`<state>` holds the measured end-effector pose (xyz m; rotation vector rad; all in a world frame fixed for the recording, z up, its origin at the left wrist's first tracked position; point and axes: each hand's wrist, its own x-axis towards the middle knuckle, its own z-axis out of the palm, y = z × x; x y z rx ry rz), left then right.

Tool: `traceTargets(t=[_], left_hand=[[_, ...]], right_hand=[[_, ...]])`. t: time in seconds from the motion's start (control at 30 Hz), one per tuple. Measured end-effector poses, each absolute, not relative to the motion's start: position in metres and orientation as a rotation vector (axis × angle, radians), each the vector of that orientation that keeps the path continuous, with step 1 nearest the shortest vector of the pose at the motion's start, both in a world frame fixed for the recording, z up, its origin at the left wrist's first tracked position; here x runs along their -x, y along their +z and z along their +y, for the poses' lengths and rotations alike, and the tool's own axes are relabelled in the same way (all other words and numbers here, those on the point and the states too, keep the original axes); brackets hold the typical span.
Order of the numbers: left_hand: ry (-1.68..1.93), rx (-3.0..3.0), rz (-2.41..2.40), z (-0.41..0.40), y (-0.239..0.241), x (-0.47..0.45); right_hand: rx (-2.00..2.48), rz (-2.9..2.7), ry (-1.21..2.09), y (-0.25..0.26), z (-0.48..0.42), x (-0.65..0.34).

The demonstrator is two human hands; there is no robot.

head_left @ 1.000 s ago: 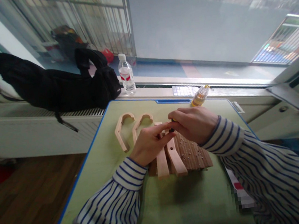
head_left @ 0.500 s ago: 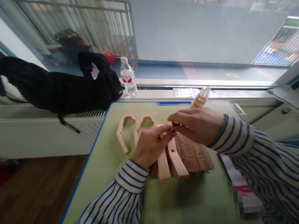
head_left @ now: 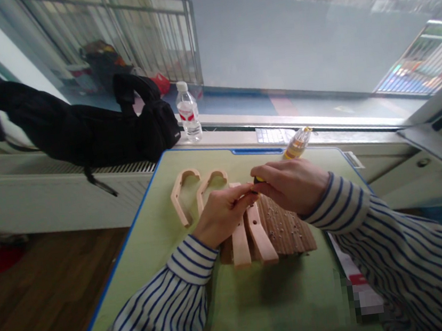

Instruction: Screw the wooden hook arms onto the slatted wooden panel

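Note:
My right hand (head_left: pixel 287 183) is closed round the black-and-yellow handle of a screwdriver (head_left: pixel 260 180). My left hand (head_left: pixel 221 212) meets it at the tool's lower end, thumb and forefinger pinched together; whatever is between them is too small to make out. Below the hands, two pale wooden pieces with holes, a left one (head_left: pixel 241 249) and a right one (head_left: pixel 261 236), lie on a brown grooved board (head_left: pixel 287 227) dotted with small bits. Further left lie two hook-shaped wooden pieces, an outer one (head_left: pixel 177 200) and an inner one (head_left: pixel 201 192), the latter partly behind my left hand.
The green table (head_left: pixel 156 297) has a blue edge. A clear bottle with yellow contents (head_left: pixel 298 143) stands at its back. On the sill are a water bottle (head_left: pixel 188 113) and a black bag (head_left: pixel 99 129). A dark-edged flat item (head_left: pixel 348 262) lies partly under my right sleeve.
My right hand has turned slightly round the screwdriver, and less of its handle shows. My left hand keeps its pinch in nearly the same spot. The wooden pieces have stayed put.

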<state>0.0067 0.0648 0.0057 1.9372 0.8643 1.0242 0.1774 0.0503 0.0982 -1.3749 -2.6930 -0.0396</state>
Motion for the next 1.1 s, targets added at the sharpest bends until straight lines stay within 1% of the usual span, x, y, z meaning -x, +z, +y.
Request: traceTargets(t=[0.2,0.4,0.53,0.63,0.93,1.1], left_hand=[[0.969,-1.930,0.809,0.066,0.007,-0.006],[0.985,-2.003,0.955,0.062,0.010,-0.005],[1.061,-2.031,1.012,0.061,0.011,-0.007],[1.091,-2.014,1.017,0.060,0.011,-0.008],[1.104,-2.020,1.005,0.060,0.011,-0.007],[1.068,-1.993,0.969,0.062,0.008,-0.006]], right_hand=[[1.555,-2.612,-0.180,0.097,0.043,-0.167],[1.589,-2.625,-0.135,0.099,0.041,-0.164],[1.600,-2.610,-0.153,0.100,0.042,-0.164],[1.553,-2.619,-0.079,0.103,0.042,-0.166],[1.222,-2.738,0.188,0.113,0.052,-0.182],[1.237,-2.711,0.194,0.103,0.058,-0.182]])
